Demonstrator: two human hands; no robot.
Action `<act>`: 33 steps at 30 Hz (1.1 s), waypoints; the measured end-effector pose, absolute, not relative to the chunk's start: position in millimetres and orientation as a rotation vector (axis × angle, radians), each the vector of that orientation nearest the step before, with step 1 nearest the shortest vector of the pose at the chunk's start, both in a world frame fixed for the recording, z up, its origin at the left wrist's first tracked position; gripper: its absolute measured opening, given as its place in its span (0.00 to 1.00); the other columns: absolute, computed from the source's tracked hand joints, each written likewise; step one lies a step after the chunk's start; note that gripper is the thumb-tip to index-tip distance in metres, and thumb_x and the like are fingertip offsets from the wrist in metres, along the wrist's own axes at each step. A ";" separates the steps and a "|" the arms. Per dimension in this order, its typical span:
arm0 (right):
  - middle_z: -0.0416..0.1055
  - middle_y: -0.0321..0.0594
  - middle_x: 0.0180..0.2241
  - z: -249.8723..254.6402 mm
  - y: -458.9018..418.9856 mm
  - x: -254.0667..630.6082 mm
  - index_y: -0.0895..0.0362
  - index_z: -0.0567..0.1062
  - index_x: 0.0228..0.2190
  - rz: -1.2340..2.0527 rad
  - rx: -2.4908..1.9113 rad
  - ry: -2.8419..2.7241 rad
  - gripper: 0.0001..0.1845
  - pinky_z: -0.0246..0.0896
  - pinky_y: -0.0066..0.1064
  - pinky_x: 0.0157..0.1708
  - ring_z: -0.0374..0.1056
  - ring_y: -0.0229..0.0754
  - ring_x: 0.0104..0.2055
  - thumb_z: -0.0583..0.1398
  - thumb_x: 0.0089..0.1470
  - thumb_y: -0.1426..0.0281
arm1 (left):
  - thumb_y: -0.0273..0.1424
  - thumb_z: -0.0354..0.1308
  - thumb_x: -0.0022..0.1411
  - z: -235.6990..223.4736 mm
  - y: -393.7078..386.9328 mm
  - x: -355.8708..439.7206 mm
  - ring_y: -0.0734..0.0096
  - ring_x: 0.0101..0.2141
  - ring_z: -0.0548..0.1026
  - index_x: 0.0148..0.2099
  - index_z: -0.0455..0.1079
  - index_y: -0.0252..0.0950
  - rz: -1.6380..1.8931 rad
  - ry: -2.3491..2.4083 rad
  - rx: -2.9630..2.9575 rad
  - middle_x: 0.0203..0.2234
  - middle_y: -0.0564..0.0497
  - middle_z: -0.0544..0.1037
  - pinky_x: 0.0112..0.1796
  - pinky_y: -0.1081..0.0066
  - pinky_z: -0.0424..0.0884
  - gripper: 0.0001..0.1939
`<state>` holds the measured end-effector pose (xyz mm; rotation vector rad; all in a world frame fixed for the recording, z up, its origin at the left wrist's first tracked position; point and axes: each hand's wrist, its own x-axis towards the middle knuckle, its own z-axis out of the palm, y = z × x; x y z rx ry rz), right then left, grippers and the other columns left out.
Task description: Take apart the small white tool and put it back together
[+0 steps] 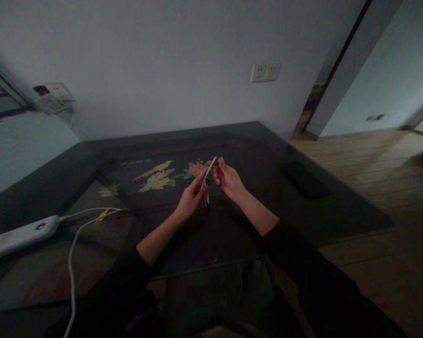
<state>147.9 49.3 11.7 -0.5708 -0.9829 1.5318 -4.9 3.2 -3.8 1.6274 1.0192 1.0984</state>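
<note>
My left hand (191,196) is closed around a thin, flat object with a pale edge (209,172), tilted above the dark table. Seen nearly edge-on, its kind is unclear. A narrow pale and dark part (207,197) extends below it, near my left thumb. Just to the right, my right hand (229,178) has its fingers curled and pinched close to the object's upper end. A small dark bit shows at those fingertips, too small to name. Both forearms reach in from the front in black sleeves.
The glossy dark table (176,249) has a bird-and-flower pattern (158,176). A black flat object (305,180) lies at right. At left sits a white power strip (24,236) with a white cable (71,263). Wall sockets (265,72) are behind; wooden floor (366,162) lies right.
</note>
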 end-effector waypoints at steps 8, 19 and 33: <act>0.60 0.29 0.19 13.3 47.9 147.1 0.56 0.76 0.30 1.490 -0.590 -0.992 0.27 0.43 0.29 0.20 0.49 0.30 0.18 0.64 0.45 0.44 | 0.28 0.55 0.64 -4.7 3.9 -4.8 0.82 0.18 0.59 0.69 0.55 0.44 1.150 1.022 1.585 0.25 0.55 0.68 0.17 0.79 0.54 0.32; 0.60 0.28 0.18 14.2 47.4 146.5 0.55 0.75 0.28 1.459 -0.540 -0.972 0.27 0.43 0.29 0.19 0.49 0.30 0.18 0.65 0.43 0.44 | 0.29 0.55 0.65 -4.2 2.4 -4.0 0.80 0.20 0.59 0.67 0.59 0.42 1.227 1.033 1.672 0.23 0.56 0.66 0.20 0.78 0.56 0.29; 0.60 0.28 0.18 15.4 43.8 144.3 0.54 0.72 0.27 1.449 -0.558 -1.004 0.26 0.43 0.29 0.20 0.49 0.30 0.18 0.64 0.45 0.44 | 0.31 0.54 0.65 -0.6 -0.2 -3.4 0.79 0.21 0.60 0.67 0.59 0.40 1.254 1.092 1.695 0.25 0.55 0.67 0.22 0.77 0.60 0.28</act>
